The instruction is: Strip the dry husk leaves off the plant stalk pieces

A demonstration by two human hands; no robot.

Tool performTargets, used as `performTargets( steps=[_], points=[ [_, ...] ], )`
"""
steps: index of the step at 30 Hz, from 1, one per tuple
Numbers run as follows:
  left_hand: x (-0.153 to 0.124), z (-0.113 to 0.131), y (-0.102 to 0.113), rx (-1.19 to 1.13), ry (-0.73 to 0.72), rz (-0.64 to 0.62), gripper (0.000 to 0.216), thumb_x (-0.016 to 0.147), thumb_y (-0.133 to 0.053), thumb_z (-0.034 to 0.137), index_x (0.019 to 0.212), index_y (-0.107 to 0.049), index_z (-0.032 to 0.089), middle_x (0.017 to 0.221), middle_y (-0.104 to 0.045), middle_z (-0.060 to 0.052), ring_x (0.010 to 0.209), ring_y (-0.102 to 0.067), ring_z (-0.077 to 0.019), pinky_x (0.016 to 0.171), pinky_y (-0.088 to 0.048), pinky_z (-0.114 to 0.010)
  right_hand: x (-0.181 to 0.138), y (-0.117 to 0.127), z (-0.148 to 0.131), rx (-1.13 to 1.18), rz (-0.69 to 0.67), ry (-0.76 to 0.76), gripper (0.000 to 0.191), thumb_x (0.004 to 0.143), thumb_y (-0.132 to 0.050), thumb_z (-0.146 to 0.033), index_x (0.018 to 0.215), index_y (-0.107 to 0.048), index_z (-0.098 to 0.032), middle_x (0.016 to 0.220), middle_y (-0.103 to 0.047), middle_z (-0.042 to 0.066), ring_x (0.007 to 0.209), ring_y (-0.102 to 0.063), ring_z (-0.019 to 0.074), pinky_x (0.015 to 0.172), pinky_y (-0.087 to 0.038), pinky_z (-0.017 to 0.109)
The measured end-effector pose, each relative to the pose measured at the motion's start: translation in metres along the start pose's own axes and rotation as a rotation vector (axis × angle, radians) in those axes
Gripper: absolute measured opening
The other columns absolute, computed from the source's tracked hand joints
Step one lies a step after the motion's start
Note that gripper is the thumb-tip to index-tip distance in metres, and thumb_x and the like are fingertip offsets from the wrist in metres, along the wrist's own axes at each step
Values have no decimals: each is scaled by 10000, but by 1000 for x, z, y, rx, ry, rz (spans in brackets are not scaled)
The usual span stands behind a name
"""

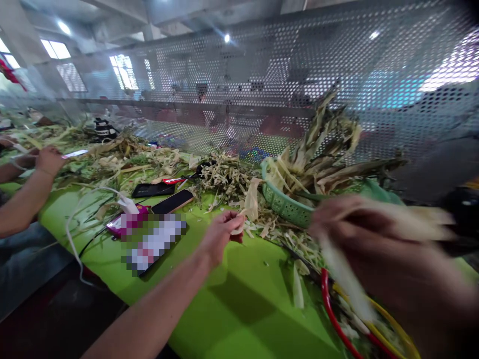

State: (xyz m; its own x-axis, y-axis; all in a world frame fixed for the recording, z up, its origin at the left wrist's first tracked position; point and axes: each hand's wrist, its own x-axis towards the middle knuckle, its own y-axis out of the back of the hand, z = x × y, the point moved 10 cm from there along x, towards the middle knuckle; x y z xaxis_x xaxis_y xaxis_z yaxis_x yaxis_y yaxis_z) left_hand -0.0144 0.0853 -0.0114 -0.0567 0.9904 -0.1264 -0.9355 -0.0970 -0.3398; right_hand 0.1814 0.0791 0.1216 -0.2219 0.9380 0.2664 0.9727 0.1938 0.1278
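Note:
My left hand is out over the green table, its fingers pinched on a pale strip of husk that rises toward the teal basket. My right hand is close to the camera at the right and smeared by motion. Its fingers look wrapped round pale husk strips that trail down toward a red and yellow basket rim. The teal basket is heaped with dry husks.
Husk scraps litter the table's far side along a perforated metal screen. Phones, red-handled scissors, a white cable and a pixelated flat item lie at mid-left. Another person's arms reach in from the left.

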Motion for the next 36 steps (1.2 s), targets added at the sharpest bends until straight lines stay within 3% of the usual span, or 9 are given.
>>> performTargets(
  steps=[3,6,12,15,21,24,28,31,36],
  points=[
    [-3,-4,-10,-4,12,-60,293,687,-691,406,747,-545,158,627,-514,26,541,-465,-77,562,-385,-228,-2,-69,40,2,-313,-146,202,729,-708,-397,805,-684,-211,718,-631,49,659,-564,186,628,-464,309],
    [-6,-6,-18,-16,2,-102,317,667,-709,413,765,-550,156,679,-526,23,601,-471,-83,590,-364,-227,-2,-88,67,-20,-361,-144,220,765,-669,-395,848,-697,-193,844,-661,53,775,-588,207,730,-465,314],
    [-11,-1,-37,114,-94,-213,222,700,-696,313,803,-579,155,755,-579,-3,711,-514,-114,684,-398,-247,10,-62,71,-103,-173,-3,131,749,-690,-334,784,-686,-208,965,-615,57,916,-570,220,830,-445,316],
    [-16,3,-43,162,-138,-238,197,737,-653,235,917,-614,164,876,-631,-35,809,-559,-136,782,-426,-273,10,-63,77,-34,-182,-60,133,739,-701,-303,831,-674,-212,943,-636,47,850,-583,203,773,-462,306],
    [-23,-15,-53,-123,120,-305,268,804,-564,354,977,-599,152,828,-653,-73,682,-623,-172,685,-493,-340,2,-66,89,118,-132,-184,179,728,-714,-314,828,-630,-192,684,-608,2,542,-502,125,475,-397,235],
    [-24,-16,-57,-150,141,-339,230,775,-599,326,912,-590,142,736,-624,-47,620,-611,-153,678,-498,-335,-2,-71,88,201,-135,-213,190,736,-703,-332,823,-605,-195,571,-562,-23,437,-457,110,400,-361,226],
    [-24,-17,-59,45,86,-349,94,771,-549,235,794,-558,144,607,-481,19,502,-467,-85,555,-453,-257,-1,-70,85,275,-115,-202,192,737,-699,-338,792,-578,-200,606,-576,-18,469,-527,136,437,-428,256],
    [-25,-22,-60,204,86,-351,80,754,-464,156,769,-543,155,564,-403,40,466,-383,-71,483,-373,-217,8,-49,79,194,16,-120,205,696,-740,-300,775,-583,-194,665,-585,-17,544,-532,125,492,-432,237],
    [-19,-15,-35,76,122,-192,83,713,-427,135,679,-500,159,578,-452,19,490,-426,-79,512,-378,-229,27,-14,65,72,188,-9,214,756,-694,-347,901,-625,-207,804,-624,2,676,-549,123,620,-449,229]
  ],
)
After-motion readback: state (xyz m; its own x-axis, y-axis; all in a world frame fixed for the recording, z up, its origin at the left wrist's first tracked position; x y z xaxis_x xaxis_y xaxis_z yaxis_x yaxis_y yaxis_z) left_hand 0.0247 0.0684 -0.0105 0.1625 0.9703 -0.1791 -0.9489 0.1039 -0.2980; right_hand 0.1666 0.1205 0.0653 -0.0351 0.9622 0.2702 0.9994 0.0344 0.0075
